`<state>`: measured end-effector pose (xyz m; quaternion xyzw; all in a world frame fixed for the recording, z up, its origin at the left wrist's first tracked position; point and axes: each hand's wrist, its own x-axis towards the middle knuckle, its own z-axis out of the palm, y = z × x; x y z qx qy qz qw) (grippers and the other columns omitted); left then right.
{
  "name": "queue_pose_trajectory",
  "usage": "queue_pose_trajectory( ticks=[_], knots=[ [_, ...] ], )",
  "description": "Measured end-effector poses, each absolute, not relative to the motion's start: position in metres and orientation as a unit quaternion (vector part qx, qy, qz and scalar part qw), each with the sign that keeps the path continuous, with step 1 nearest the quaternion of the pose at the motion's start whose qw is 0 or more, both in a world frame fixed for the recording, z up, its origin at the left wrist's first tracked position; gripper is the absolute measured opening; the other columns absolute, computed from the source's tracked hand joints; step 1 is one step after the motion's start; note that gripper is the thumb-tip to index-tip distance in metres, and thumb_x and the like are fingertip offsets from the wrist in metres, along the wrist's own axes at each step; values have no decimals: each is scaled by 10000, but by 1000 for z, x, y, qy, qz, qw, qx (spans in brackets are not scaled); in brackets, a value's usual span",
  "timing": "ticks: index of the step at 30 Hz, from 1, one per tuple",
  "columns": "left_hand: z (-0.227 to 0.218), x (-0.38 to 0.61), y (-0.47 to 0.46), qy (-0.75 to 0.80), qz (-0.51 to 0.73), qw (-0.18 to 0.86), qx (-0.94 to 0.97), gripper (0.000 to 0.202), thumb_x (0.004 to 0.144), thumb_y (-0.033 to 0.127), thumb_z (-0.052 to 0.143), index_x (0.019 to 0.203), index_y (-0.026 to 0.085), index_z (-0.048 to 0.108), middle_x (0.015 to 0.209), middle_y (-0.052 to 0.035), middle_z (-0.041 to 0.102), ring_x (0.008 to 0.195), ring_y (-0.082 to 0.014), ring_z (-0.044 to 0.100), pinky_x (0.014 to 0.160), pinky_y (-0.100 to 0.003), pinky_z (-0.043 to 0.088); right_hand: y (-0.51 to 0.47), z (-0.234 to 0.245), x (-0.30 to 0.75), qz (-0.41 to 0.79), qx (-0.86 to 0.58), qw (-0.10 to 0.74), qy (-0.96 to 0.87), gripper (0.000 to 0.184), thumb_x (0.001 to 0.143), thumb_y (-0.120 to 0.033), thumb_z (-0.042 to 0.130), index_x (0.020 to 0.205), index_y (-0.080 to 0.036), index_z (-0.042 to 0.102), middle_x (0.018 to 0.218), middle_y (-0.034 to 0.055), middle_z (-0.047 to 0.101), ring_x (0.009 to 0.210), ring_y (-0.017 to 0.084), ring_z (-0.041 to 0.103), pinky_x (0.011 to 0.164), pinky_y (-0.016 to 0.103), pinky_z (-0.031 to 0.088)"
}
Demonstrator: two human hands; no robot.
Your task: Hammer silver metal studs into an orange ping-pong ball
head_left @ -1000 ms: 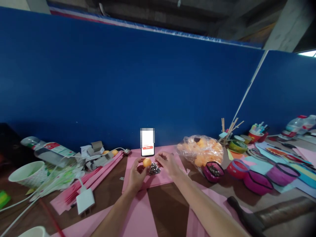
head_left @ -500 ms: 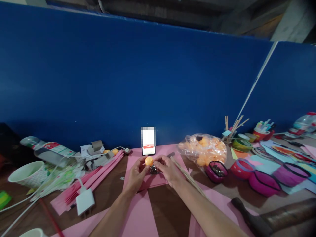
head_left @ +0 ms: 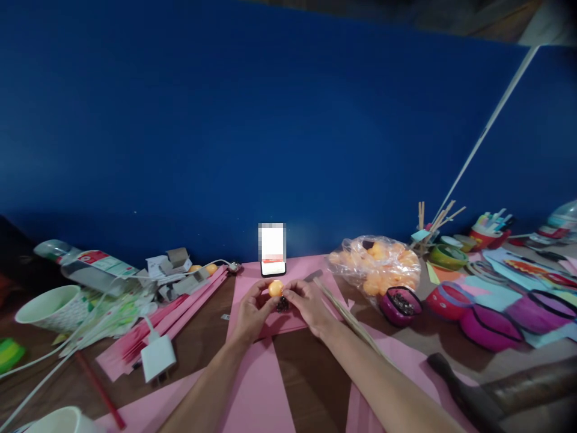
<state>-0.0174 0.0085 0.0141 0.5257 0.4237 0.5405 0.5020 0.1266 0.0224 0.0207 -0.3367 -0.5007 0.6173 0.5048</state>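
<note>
An orange ping-pong ball (head_left: 276, 288) is held over the pink paper in front of me. My left hand (head_left: 253, 310) is closed on its left side, fingers behind and thumb in front. My right hand (head_left: 307, 304) pinches thumb and forefinger together against the ball's right side; whatever sits between those fingertips is too small to make out. Just below the ball lies a small dark, shiny heap (head_left: 282, 305), partly covered by the fingers. Behind the hands a phone (head_left: 273, 267) with a lit screen leans upright near the blue partition.
To the right are a clear bag of orange balls (head_left: 390, 270), a purple bowl (head_left: 399, 310) of small dark pieces, other bowls (head_left: 489, 329) and a hammer (head_left: 487, 391). A white charger (head_left: 157, 358), pink paper strips (head_left: 184, 307), a bottle (head_left: 101, 267) and a cup (head_left: 49, 310) stand left.
The view has tilted down and shifted slightly, so the table items appear moved. My left hand still grips the ball, and my right fingertips have drawn closer against it.
</note>
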Motion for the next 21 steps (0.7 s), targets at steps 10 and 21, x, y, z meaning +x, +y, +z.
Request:
queue_pose_trajectory(
  ticks=[10, 21],
  knots=[
    [6, -19, 14, 421, 580, 515, 470, 492, 665, 315, 636, 1107, 185, 464, 1103, -88, 553, 954, -216, 574, 755, -338, 509, 23, 14, 128, 613, -351, 489, -512, 208, 705, -354, 609, 752, -163, 542, 591, -39, 509, 475, 57, 400, 407, 169, 253],
    [12, -19, 9, 402, 564, 528, 491, 569, 663, 320, 640, 1181, 167, 464, 1096, -103, 588, 1007, -239, 553, 801, -338, 486, 22, 15, 128, 620, -333, 495, -511, 174, 729, -329, 597, 771, -166, 550, 654, -21, 551, 552, 84, 481, 501, 193, 359]
  ],
)
